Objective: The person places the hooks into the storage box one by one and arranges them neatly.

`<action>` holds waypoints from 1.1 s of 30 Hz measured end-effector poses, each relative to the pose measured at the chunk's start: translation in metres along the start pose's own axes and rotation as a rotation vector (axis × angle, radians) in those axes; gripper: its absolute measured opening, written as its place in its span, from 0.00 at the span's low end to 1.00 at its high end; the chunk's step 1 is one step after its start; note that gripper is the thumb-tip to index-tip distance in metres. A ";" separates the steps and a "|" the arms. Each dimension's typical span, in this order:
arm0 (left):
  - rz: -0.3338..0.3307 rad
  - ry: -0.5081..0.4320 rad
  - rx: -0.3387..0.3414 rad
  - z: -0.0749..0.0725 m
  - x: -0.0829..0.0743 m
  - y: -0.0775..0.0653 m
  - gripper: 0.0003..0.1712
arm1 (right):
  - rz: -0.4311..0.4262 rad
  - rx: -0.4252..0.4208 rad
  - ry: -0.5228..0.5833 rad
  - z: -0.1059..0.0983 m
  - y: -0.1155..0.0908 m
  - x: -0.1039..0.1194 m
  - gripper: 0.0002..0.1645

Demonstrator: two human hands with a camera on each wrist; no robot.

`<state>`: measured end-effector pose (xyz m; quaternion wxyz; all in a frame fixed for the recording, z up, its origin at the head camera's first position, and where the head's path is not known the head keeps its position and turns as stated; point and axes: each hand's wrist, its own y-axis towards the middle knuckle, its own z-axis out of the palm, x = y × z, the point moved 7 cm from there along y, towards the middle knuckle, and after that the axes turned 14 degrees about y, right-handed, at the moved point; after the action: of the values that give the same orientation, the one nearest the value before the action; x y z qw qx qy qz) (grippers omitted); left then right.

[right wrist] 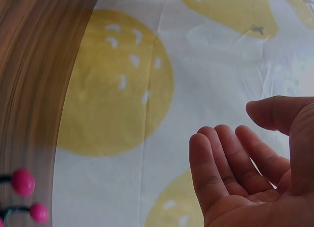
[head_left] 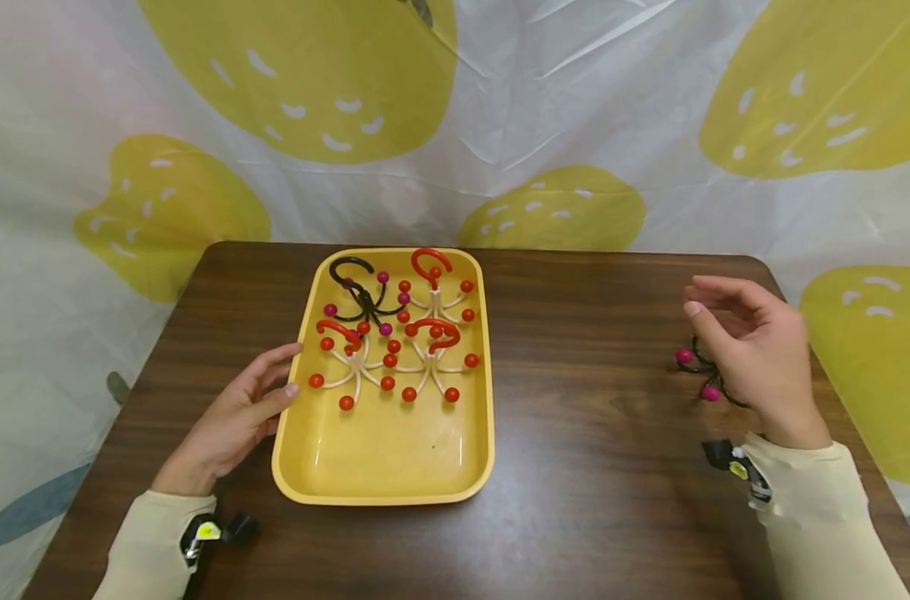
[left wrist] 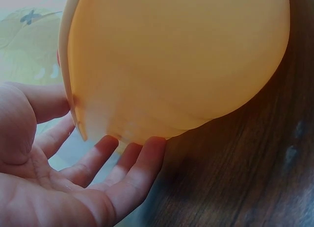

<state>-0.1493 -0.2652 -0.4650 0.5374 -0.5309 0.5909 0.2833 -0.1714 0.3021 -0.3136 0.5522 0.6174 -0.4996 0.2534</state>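
Observation:
A yellow tray (head_left: 383, 450) stands on the table with several spider-like hook hangers in it. Three of these are white-armed hangers (head_left: 359, 367) with red hooks and red ball tips; the other is a black hanger (head_left: 366, 302) with magenta balls. My left hand (head_left: 237, 417) holds the tray's left side, thumb at the rim and fingers against the outer wall (left wrist: 186, 55). On the right, my right hand (head_left: 758, 358) hovers with loosely bent fingers and holds nothing. Beneath it lies another black hanger (head_left: 708, 367) with magenta balls, partly hidden by the hand.
The brown wooden table (head_left: 575, 433) carries the tray left of its middle. A white cloth (head_left: 515, 92) with yellow fruit prints hangs behind the table and down its sides.

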 end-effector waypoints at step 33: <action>-0.015 0.011 0.000 0.000 -0.002 -0.001 0.37 | 0.247 -0.196 -0.170 -0.094 -0.012 -0.071 0.23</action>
<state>-0.1487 -0.2646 -0.4632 0.5362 -0.5369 0.5899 0.2762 -0.1643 0.4124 -0.3558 0.5302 0.5139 -0.6388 0.2162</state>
